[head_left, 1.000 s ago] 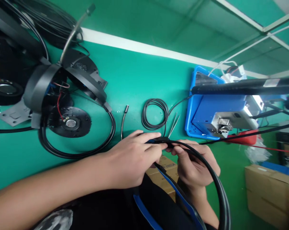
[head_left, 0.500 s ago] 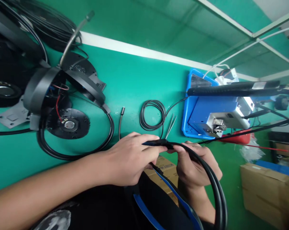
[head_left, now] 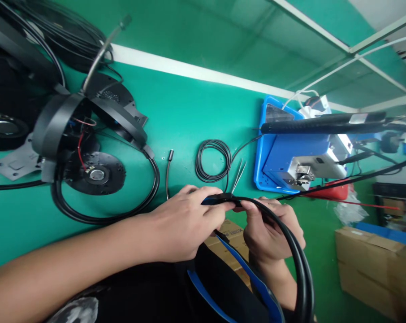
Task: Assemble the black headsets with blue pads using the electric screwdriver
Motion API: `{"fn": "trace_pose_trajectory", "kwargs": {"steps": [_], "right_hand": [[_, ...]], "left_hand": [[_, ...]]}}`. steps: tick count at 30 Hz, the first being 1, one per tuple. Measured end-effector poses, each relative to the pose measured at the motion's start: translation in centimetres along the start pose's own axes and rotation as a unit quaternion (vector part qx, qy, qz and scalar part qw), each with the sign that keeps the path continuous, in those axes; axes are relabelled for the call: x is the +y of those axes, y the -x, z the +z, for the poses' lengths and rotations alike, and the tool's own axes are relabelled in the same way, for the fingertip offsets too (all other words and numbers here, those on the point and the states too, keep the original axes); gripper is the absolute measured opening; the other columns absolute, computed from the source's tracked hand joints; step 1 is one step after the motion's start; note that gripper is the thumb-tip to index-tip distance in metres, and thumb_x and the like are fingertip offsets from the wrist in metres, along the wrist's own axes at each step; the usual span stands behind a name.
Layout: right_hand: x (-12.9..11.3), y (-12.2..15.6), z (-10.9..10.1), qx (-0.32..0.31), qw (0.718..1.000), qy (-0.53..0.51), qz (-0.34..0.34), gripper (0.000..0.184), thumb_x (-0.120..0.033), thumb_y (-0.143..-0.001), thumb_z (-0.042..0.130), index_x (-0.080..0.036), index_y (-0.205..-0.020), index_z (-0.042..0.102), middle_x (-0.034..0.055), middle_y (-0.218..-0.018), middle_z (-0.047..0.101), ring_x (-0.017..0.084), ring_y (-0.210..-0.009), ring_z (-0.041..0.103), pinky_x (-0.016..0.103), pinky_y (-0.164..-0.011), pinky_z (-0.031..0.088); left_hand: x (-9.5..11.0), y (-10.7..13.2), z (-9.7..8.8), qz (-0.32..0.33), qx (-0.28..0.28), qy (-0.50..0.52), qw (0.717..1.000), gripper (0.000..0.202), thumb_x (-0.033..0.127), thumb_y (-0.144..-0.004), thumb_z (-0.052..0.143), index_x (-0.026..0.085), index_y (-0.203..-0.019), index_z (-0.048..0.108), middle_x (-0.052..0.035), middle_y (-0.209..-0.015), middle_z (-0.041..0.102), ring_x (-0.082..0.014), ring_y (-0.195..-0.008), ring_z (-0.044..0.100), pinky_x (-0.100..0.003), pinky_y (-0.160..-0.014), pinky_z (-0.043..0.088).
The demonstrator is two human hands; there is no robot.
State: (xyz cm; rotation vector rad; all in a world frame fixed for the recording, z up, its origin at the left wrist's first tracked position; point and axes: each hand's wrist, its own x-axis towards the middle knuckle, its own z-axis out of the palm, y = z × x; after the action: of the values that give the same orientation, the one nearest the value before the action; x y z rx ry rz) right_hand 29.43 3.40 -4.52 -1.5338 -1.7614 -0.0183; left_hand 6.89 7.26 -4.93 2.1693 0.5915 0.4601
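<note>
Between my hands is a headset headband (head_left: 300,260) of paired black tubes, curving down to the right. My left hand (head_left: 186,224) comes in from the left, its fingers closed around a dark end piece of the headband. My right hand (head_left: 273,231) grips just beside it, thumb pressed up against the tubes where they meet that piece. A black strap with a blue lining (head_left: 256,278) hangs below my hands towards my lap. Fingers hide most of the joint. Beyond my hands lie a coiled black cable (head_left: 197,163) and metal tweezers (head_left: 238,177).
At left, a partly opened headset (head_left: 57,128) lies with its speaker plate (head_left: 114,179) and red wires exposed. A short microphone boom (head_left: 170,170) rests on the green table. At right stand a blue tray (head_left: 259,166) with a blue device and, lower down, cardboard boxes (head_left: 364,264).
My right hand and the curved tubes have shifted slightly left. My left hand keeps almost the same place and hold.
</note>
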Motion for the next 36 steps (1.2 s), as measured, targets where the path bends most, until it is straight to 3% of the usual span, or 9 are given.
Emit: {"fn": "trace_pose_trajectory", "kwargs": {"steps": [6,11,14,20,27,31,36], "right_hand": [[-0.1,0.2,-0.3,-0.005,1.000,0.017,0.010,0.018,-0.023,-0.081,0.086,-0.019,-0.084,0.069,-0.0011,-0.068,0.073,0.015,-0.061,0.070,0.028,-0.064,0.058],[-0.1,-0.2,-0.2,-0.007,1.000,-0.015,-0.025,0.015,-0.020,-0.084,0.083,-0.019,-0.084,0.068,-0.0028,-0.064,0.071,0.013,-0.055,0.066,0.028,-0.060,0.058],[-0.4,-0.4,0.1,0.002,0.999,-0.024,-0.034,0.017,-0.017,-0.082,0.083,-0.019,-0.084,0.067,-0.0036,-0.065,0.070,0.013,-0.057,0.067,0.026,-0.059,0.057],[-0.8,-0.2,0.0,-0.001,1.000,-0.012,-0.010,0.017,-0.017,-0.081,0.084,-0.020,-0.083,0.067,-0.0038,-0.066,0.071,0.013,-0.056,0.067,0.028,-0.062,0.058],[-0.7,-0.3,0.0,-0.001,0.999,0.001,-0.037,0.017,-0.021,-0.082,0.084,-0.022,-0.083,0.067,-0.0030,-0.064,0.072,0.016,-0.055,0.068,0.031,-0.059,0.060],[-0.6,-0.3,-0.2,0.000,0.998,-0.017,-0.052,0.017,-0.018,-0.082,0.083,-0.021,-0.086,0.068,-0.0035,-0.067,0.073,0.014,-0.054,0.066,0.030,-0.062,0.060],[-0.9,-0.2,-1.4,-0.058,0.996,0.048,-0.038,0.019,-0.021,-0.079,0.088,-0.022,-0.092,0.074,-0.0010,-0.080,0.078,0.016,-0.068,0.074,0.031,-0.075,0.062]], "left_hand": [[-0.1,0.2,-0.1,0.007,0.001,0.004,1.000,0.061,0.005,-0.084,0.058,0.005,-0.145,0.052,-0.0227,-0.145,0.064,-0.0396,-0.146,0.047,-0.058,-0.105,0.050],[-0.6,0.8,-0.1,0.024,0.033,0.050,0.998,0.054,0.005,-0.088,0.054,0.008,-0.142,0.057,-0.0159,-0.132,0.073,-0.0365,-0.149,0.045,-0.054,-0.107,0.049],[-0.7,0.9,-0.2,0.028,0.033,0.057,0.997,0.050,0.005,-0.089,0.054,0.011,-0.138,0.061,-0.0139,-0.136,0.072,-0.0352,-0.151,0.044,-0.053,-0.108,0.048],[-0.5,0.6,-0.2,0.006,0.022,0.067,0.997,0.060,0.005,-0.085,0.057,0.013,-0.144,0.055,-0.0152,-0.129,0.074,-0.0346,-0.150,0.045,-0.054,-0.108,0.048],[-0.3,0.8,-0.1,0.000,0.023,0.073,0.997,0.065,0.005,-0.085,0.055,0.013,-0.149,0.049,-0.0156,-0.128,0.074,-0.0359,-0.150,0.044,-0.055,-0.109,0.046],[-0.4,0.8,-0.1,-0.013,0.012,0.070,0.997,0.064,0.004,-0.084,0.055,0.015,-0.147,0.051,-0.0140,-0.129,0.073,-0.0374,-0.149,0.044,-0.055,-0.108,0.044],[-0.4,0.7,-0.2,-0.014,0.008,0.076,0.997,0.062,0.003,-0.084,0.055,0.012,-0.145,0.054,-0.0147,-0.119,0.076,-0.0366,-0.149,0.045,-0.054,-0.105,0.044]]}}
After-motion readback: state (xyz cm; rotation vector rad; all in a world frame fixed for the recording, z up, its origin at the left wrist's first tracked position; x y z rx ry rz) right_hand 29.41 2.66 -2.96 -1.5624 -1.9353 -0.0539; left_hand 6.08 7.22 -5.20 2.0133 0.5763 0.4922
